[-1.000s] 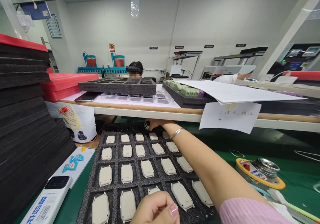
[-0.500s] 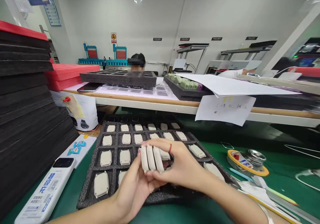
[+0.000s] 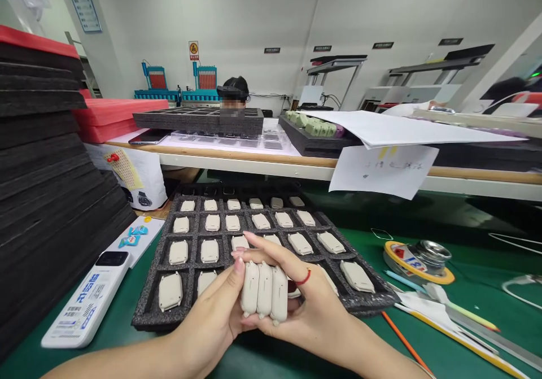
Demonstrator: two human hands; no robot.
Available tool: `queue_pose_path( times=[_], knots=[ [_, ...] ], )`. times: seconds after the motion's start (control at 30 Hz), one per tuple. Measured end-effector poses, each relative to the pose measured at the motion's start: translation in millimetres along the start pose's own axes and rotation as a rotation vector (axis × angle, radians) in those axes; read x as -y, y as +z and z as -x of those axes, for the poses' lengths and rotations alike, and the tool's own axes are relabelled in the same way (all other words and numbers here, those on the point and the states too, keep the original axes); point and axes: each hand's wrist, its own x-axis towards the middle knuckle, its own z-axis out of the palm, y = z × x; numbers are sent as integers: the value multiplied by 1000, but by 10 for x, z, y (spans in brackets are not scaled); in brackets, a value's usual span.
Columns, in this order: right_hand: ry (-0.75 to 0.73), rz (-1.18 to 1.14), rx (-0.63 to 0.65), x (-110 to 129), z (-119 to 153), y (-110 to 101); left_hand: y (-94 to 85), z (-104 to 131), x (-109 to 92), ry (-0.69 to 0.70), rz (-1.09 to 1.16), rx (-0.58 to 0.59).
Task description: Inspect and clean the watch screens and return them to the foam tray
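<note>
Three cream-coloured watch cases (image 3: 265, 291) stand side by side, pressed together, between my two hands above the near edge of a black foam tray (image 3: 144, 311). My left hand (image 3: 212, 311) closes on the stack from the left, its thumb against the outer case. From the right, my right hand (image 3: 305, 294) grips the same stack, fingers over the far side and thumb below; a red band circles one finger. More cream watch cases (image 3: 170, 291) lie singly in the tray's compartments, and my hands hide some of the near ones.
Stacked black foam trays (image 3: 38, 187) rise at the left, beside a white boxed device (image 3: 84, 300). A yellow tape roll (image 3: 440, 275), pens and white paper lie at the right. Ahead runs a raised shelf (image 3: 254, 161) with trays; a person sits behind it.
My hands have lowered slightly towards me and tilted the three watch cases, so more of their narrow sides shows. The camera view has shifted a little.
</note>
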Motion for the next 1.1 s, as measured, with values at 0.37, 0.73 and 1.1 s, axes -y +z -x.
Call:
queue_pose_path(
  times=[0.37,0.73,1.1],
  knots=[
    [-48,-10,34,-11,11,-73,-91,-66,-61,4,-213,110],
    [-83,173,138,-1,89,-92,-112,-86,-147,91,-662,17],
    [343,-407,29,-108,38,44,-138,-36,-118,550,-951,92]
  ],
)
